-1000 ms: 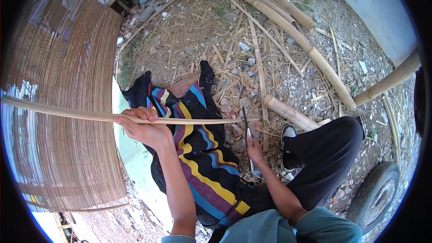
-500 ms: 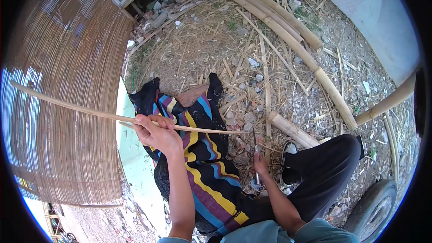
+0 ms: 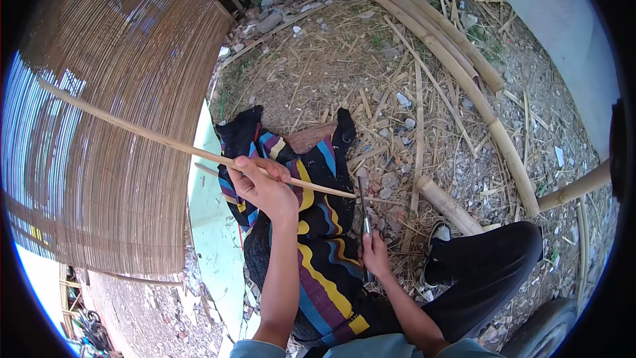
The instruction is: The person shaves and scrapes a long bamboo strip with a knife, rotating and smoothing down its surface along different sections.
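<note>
My left hand (image 3: 265, 189) is closed around a long, thin bamboo strip (image 3: 146, 134), which slants from the upper left down toward the right. A second, shorter strip end (image 3: 206, 170) pokes out just left of that hand; whether it is also held I cannot tell. My right hand (image 3: 375, 256) grips the handle of a knife (image 3: 362, 202), blade pointing up and away from me. The strip's right part crosses the blade, and its thin tip reaches a little past it. Beneath both hands, a black cloth with colourful stripes (image 3: 318, 272) lies over my lap.
Thick bamboo poles (image 3: 457, 69) lie at the back right, and a cut bamboo piece (image 3: 450, 207) lies near my knee. A slatted bamboo blind (image 3: 126, 159) stands left. Shavings and rubble cover the ground. A tyre (image 3: 543, 331) is at lower right.
The view has shifted, so the surroundings sit further right. The knife now stands across the strip, with the strip's tip reaching beyond the blade. Both hands keep their holds.
</note>
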`<action>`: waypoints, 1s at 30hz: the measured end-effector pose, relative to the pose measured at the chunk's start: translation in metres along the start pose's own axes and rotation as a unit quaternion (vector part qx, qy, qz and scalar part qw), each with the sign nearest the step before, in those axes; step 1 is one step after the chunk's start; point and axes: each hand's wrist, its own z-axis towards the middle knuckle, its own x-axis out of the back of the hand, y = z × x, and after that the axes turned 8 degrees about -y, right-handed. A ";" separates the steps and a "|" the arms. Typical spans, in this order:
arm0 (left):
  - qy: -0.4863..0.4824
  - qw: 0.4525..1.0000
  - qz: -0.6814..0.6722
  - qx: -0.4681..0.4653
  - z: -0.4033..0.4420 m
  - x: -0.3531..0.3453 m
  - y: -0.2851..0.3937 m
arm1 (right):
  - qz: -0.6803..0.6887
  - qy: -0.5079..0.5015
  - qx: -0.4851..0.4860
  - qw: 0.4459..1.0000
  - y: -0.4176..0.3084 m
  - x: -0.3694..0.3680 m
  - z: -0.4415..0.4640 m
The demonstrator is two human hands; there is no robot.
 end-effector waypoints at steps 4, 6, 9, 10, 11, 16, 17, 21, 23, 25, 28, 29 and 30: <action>-0.004 1.000 -0.016 0.002 0.001 0.003 -0.001 | -0.033 0.008 0.017 0.999 -0.003 0.003 0.000; -0.002 1.000 -0.016 0.006 0.002 0.003 -0.002 | -0.021 0.008 0.000 1.000 0.001 0.006 0.002; 0.004 1.000 -0.009 0.000 0.002 0.003 -0.001 | -0.002 0.000 -0.013 1.000 0.003 0.007 0.001; -0.003 1.000 -0.008 -0.003 0.001 0.001 0.000 | 0.008 0.002 -0.009 1.000 0.001 0.005 0.000; -0.011 1.000 -0.007 -0.005 0.000 0.001 0.000 | 0.009 -0.005 -0.010 1.000 -0.001 0.004 -0.001; -0.031 0.999 -0.007 -0.011 -0.001 0.003 -0.003 | 0.040 -0.025 0.004 0.999 -0.016 -0.006 -0.013; -0.033 0.999 -0.005 -0.012 0.000 0.005 -0.004 | 0.030 -0.045 0.033 0.998 -0.018 -0.009 -0.014; -0.001 1.000 -0.005 0.014 0.000 0.003 -0.004 | -0.016 -0.022 0.062 0.998 -0.008 -0.010 -0.007; 0.012 1.000 0.006 0.005 0.004 0.004 -0.004 | -0.031 -0.004 0.036 0.999 0.020 -0.006 0.002; 0.020 1.000 0.013 0.001 0.008 0.006 -0.005 | -0.034 0.028 -0.020 0.999 0.028 0.001 0.007; 0.050 0.998 0.021 0.019 0.011 0.006 -0.008 | -0.168 0.124 0.080 0.975 0.083 0.010 0.037; 0.058 0.998 0.027 0.018 0.013 0.007 -0.008 | -0.165 0.150 0.033 0.974 0.109 0.017 0.051; 0.066 0.997 0.031 0.017 0.013 0.006 -0.008 | -0.162 0.179 -0.014 0.970 0.123 0.026 0.055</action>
